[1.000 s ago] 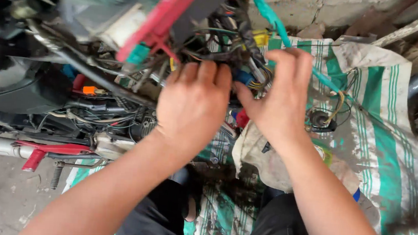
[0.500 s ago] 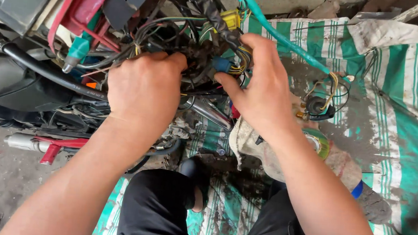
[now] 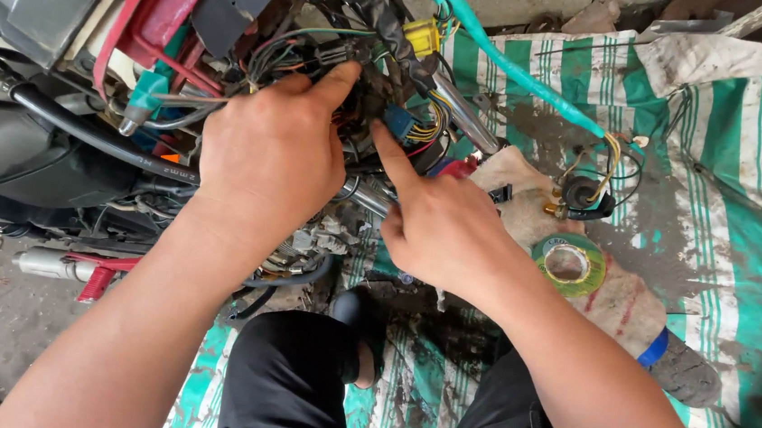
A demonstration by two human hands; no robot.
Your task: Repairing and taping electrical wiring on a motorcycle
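A tangle of motorcycle wiring (image 3: 356, 67) with a blue connector (image 3: 399, 120) and a yellow connector (image 3: 422, 36) hangs from the stripped bike frame at top centre. My left hand (image 3: 268, 155) reaches into the bundle, its fingers closed around wires I cannot make out. My right hand (image 3: 439, 223) sits just right of it, index finger stretched out and touching the wires below the blue connector, the other fingers curled. A green-taped cable (image 3: 510, 66) runs from the bundle down right to a small black part (image 3: 582, 195) with loose wires.
A green and white striped sheet (image 3: 727, 196) covers the ground on the right. A roll of green tape (image 3: 569, 263) lies on a dirty rag. The red bike bodywork (image 3: 166, 11) and black hose (image 3: 88, 132) fill the left. My knees (image 3: 295, 388) are at the bottom.
My right hand has drawn back from the wire bundle and now points with one finger. My left hand stays in the wires. The view has shifted slightly.
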